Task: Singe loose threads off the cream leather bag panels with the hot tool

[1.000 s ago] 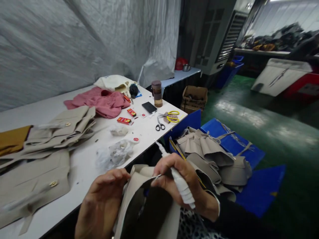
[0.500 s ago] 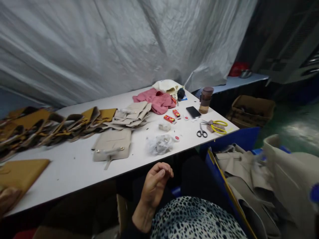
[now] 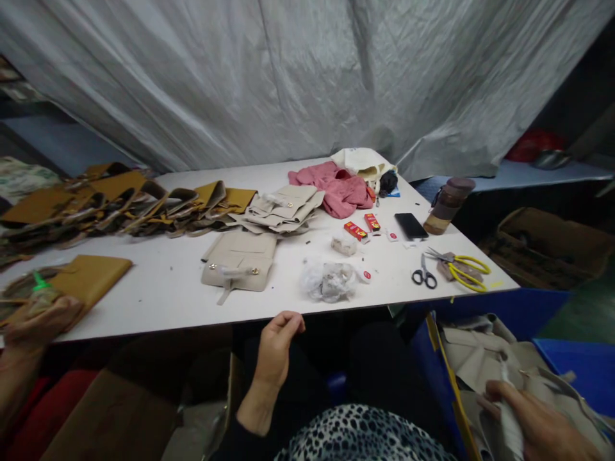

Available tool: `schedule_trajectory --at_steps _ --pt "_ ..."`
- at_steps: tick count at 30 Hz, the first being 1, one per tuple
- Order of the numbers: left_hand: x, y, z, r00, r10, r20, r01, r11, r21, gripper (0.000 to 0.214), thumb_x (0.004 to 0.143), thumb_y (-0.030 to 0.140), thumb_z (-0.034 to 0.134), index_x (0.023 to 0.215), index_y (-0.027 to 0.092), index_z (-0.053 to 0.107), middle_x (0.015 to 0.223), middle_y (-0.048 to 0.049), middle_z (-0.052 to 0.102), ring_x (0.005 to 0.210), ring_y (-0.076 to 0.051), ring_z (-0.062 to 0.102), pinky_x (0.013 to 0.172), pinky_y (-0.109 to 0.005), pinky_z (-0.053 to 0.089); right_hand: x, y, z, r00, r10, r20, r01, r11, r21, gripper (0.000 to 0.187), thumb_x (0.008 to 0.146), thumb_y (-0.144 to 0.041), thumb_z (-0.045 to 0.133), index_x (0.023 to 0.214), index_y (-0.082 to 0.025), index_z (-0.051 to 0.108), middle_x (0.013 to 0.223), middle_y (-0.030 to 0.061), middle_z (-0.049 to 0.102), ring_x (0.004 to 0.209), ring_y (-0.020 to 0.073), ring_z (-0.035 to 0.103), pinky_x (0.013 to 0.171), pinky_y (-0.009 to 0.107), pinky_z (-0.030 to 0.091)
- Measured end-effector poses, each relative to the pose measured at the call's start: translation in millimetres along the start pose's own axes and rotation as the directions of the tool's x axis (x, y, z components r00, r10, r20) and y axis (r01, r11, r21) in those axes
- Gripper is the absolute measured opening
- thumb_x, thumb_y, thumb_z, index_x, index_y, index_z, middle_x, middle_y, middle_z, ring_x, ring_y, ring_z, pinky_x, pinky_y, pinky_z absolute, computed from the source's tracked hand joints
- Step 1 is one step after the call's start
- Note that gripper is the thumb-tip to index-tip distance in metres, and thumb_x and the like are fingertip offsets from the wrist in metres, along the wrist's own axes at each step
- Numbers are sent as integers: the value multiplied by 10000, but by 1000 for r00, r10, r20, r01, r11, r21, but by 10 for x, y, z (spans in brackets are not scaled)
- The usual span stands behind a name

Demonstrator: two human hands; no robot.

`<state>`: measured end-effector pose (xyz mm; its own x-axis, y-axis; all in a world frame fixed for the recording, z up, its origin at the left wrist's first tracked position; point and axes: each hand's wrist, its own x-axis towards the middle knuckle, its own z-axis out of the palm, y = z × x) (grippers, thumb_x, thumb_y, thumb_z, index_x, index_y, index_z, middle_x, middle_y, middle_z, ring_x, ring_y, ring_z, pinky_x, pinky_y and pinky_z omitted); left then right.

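My left hand is just off the front edge of the table, its fingers curled in and the thumb against the forefinger; nothing shows in it. Down at the right, my right hand is closed around a white wrapped strip, over a blue bin with a yellow edge. Beige bags fill this bin; whether the strip belongs to one of them, I cannot tell. Nearest my left hand on the table are a flat beige bag with two gold fittings and a crumpled clear plastic bag.
Another person's hand holds a green-tipped bottle by a mustard bag. More mustard bags line the table's back. Black scissors, yellow-handled scissors, a phone and a bottle stand or lie at the right.
The view has turned left. My right hand has come into view at the bin, where a large beige piece stood up before. My left hand's fingers have closed more.
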<state>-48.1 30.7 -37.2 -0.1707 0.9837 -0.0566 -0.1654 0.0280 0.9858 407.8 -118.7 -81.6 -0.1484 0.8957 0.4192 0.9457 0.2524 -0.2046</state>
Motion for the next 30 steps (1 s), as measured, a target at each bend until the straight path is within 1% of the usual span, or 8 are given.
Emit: schedule_trajectory --at_steps 3,6,8,11,15,21,27,30 --pt "402 -166 -193 966 85 -244 -48 987 154 252 783 406 729 787 157 686 688 -12 627 658 -152 563 677 -279 478 483 -159 -46 998 1 60 -6 997 83 184 955 -411 617 975 -258 715 872 35 780 699 225 760 576 286 549" --pt "774 -269 -270 927 133 -350 -46 968 248 250 778 416 704 811 169 680 628 25 580 597 -140 520 619 -261 435 1055 -376 97 1000 15 -20 -11 981 196 274 1022 -460 551 1040 -239 713 950 67 781 821 246 765 693 308 574" --pt "966 -284 -263 911 183 -369 -54 941 334 240 778 415 699 797 176 689 622 28 584 611 -148 529 634 -267 432 1406 -515 331 996 52 -72 -28 955 294 266 1047 -418 531 1120 -235 710 1015 74 777 894 248 758 758 322 576" --pt "1152 -264 -208 905 252 -344 -73 886 457 211 778 398 694 765 187 705 669 14 649 670 -165 577 701 -279 446 1856 -689 754 991 93 -93 -43 893 447 242 1053 -367 553 1208 -240 688 1106 74 759 1007 245 730 886 356 565" --pt "1241 -288 -143 921 275 -275 -77 822 564 203 801 396 691 754 200 718 650 19 661 636 -166 578 689 -284 429 2317 -826 1176 993 93 -74 -57 919 390 287 1033 -396 600 1246 -222 684 998 89 719 934 265 681 826 386 541" --pt "1279 -395 -160 929 343 -137 -121 633 765 258 911 403 633 776 196 710 633 19 637 589 -150 570 631 -270 412 2653 -809 1458 995 72 -61 -53 960 274 296 1031 -392 593 1226 -191 691 943 102 680 930 284 619 789 391 524" --pt "1280 -394 -154 934 352 -57 -165 570 805 228 941 344 625 782 195 692 702 10 653 627 -144 598 662 -264 437 2708 -729 1578 999 32 17 -35 972 234 288 1013 -408 613 1200 -200 684 943 104 686 961 308 584 808 413 503" --pt "1268 -382 -141 934 353 -52 -162 551 819 214 947 324 628 783 198 684 700 15 636 620 -138 584 653 -264 431 2680 -714 1578 994 108 9 -105 948 301 283 1001 -444 627 1127 -197 684 926 91 678 927 294 605 790 399 500"
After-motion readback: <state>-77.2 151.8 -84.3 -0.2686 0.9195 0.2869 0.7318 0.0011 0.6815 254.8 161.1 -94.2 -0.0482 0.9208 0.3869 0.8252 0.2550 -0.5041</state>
